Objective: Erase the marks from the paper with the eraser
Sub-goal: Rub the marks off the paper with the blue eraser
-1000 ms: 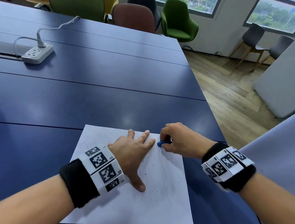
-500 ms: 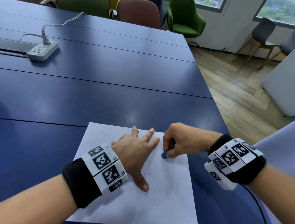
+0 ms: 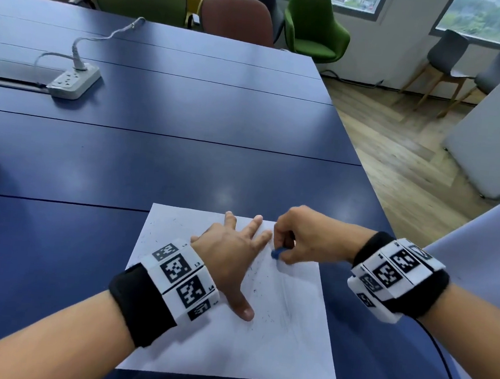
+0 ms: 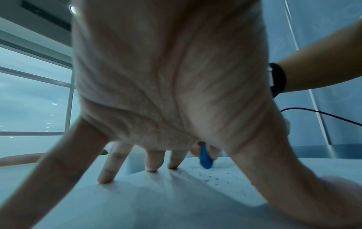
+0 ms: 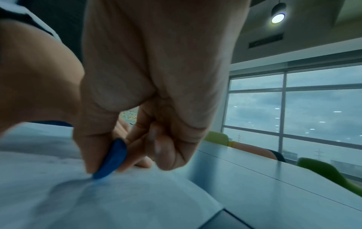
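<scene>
On flat white paper: left hand splayed, pressing; right hand grip pinching smooth blue eraser.

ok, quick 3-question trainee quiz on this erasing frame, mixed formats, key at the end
1. True or false: the left hand lies flat with fingers spread on the paper.
2. The blue eraser is pinched by: A) the left hand B) the right hand C) neither.
3. Fill in: beyond the paper, a white ____ sits on the blue table.

Key: 1 true; 2 B; 3 power strip.
</scene>
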